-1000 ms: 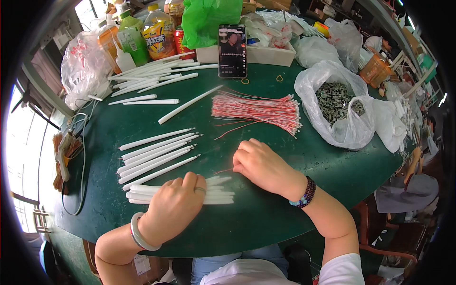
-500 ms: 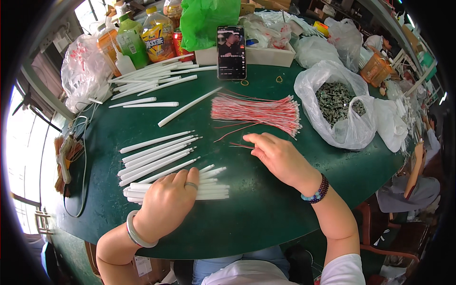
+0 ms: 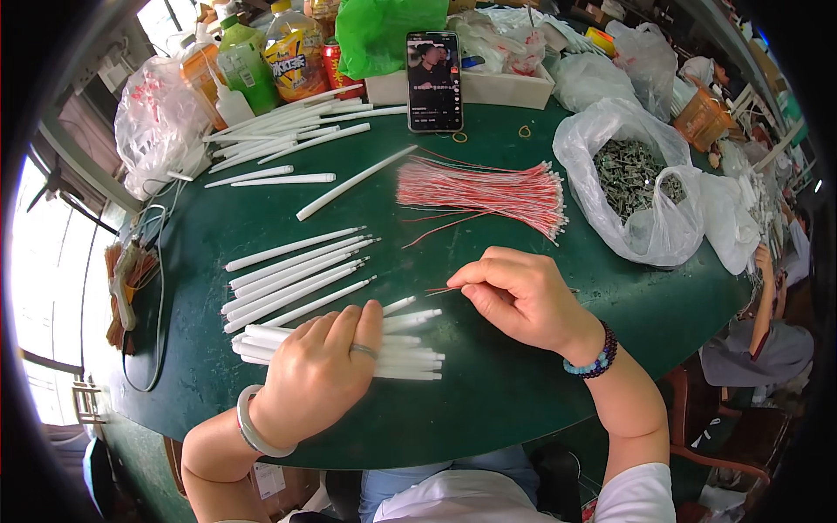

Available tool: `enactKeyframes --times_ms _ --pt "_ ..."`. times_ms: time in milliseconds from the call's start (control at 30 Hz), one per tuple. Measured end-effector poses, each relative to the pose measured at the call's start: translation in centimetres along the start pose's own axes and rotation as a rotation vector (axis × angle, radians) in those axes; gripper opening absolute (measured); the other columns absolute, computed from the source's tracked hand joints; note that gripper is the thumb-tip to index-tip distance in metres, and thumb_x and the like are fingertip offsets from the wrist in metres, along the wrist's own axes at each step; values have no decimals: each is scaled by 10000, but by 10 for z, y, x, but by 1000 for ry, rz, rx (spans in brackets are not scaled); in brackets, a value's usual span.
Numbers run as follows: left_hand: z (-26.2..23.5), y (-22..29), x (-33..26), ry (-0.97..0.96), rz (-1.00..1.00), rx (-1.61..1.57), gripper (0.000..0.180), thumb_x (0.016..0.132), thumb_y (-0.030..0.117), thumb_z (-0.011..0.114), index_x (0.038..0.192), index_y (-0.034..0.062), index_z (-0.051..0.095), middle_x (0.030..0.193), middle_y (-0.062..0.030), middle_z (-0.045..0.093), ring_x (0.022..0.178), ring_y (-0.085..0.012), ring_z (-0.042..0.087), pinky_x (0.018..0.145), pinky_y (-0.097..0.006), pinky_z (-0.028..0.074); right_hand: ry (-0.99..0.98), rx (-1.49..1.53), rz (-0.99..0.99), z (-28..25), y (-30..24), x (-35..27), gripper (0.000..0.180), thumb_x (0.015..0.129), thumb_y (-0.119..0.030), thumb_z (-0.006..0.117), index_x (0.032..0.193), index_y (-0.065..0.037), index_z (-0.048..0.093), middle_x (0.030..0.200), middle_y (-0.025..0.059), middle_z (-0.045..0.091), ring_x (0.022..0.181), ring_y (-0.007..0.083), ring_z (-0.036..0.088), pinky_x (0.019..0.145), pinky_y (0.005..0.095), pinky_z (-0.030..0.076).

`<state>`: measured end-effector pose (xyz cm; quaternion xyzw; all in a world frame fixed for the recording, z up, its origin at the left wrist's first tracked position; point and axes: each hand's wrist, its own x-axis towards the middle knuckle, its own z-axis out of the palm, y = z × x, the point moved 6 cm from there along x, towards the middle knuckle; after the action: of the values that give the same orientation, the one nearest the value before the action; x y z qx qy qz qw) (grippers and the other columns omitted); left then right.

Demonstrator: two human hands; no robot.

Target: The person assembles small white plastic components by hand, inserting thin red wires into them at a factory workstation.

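Observation:
My left hand (image 3: 323, 370) lies over a pile of slim white tapered tubes (image 3: 408, 364), fingers curled around some of them. How many it grips is hidden under the palm. To the right, my right hand (image 3: 527, 301) pinches a thin red wire (image 3: 438, 289) between thumb and index finger, its ends pointing left toward the pile. Just beyond the pile, several white tubes with small metal tips (image 3: 301, 264) lie side by side, tips to the right. A bundle of red and white wires (image 3: 479, 193) with white ends rests beyond my right hand.
A plastic bag (image 3: 582, 157) of small green circuit parts stands at the right. Loose white tubes (image 3: 288, 139), bottles (image 3: 292, 57) and a green bag (image 3: 384, 35) line the back, with a propped phone (image 3: 434, 83). Cables (image 3: 157, 305) hang at the left edge. Another person's arm (image 3: 761, 288) shows far right.
My right hand has moved slightly nearer and right, still pinching the red wire. My left hand and the tube pile have shifted a little right. The view itself has tilted slightly.

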<state>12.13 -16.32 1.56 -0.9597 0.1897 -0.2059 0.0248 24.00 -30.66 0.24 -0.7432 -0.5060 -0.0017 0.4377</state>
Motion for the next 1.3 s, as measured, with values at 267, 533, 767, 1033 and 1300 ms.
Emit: enactKeyframes --times_ms 267,533,767,1033,1300 --pt "-1 2 -2 1 40 -32 490 621 64 640 1081 -96 580 934 -141 623 725 -195 640 632 -281 535 -20 72 28 6 1 -1 118 856 -34 614 941 -52 693 733 39 606 579 128 560 504 242 417" --pt "-2 2 -1 1 43 -33 487 630 74 645 1084 -92 581 937 -141 622 722 -194 640 626 -283 536 -35 87 54 6 0 0 105 838 -40 607 924 -55 666 727 63 602 604 201 584 538 294 459" --pt "-1 1 -1 -5 36 -32 477 636 72 642 1081 -90 582 938 -138 622 723 -191 641 627 -281 537 -36 116 48 7 1 0 109 833 -37 616 929 -50 667 724 63 602 596 190 578 533 285 452" --pt "-1 0 -1 -6 36 -29 481 635 70 638 1083 -95 581 933 -144 622 728 -198 644 632 -286 541 -37 161 61 6 1 1 108 831 -27 611 921 -42 670 735 63 620 605 175 586 539 274 454" --pt "-4 2 0 3 46 -49 491 630 71 640 1088 -95 576 935 -146 621 735 -202 646 634 -290 542 -65 164 49 10 3 -1 106 839 -32 606 924 -32 669 741 74 623 610 175 590 541 275 456"
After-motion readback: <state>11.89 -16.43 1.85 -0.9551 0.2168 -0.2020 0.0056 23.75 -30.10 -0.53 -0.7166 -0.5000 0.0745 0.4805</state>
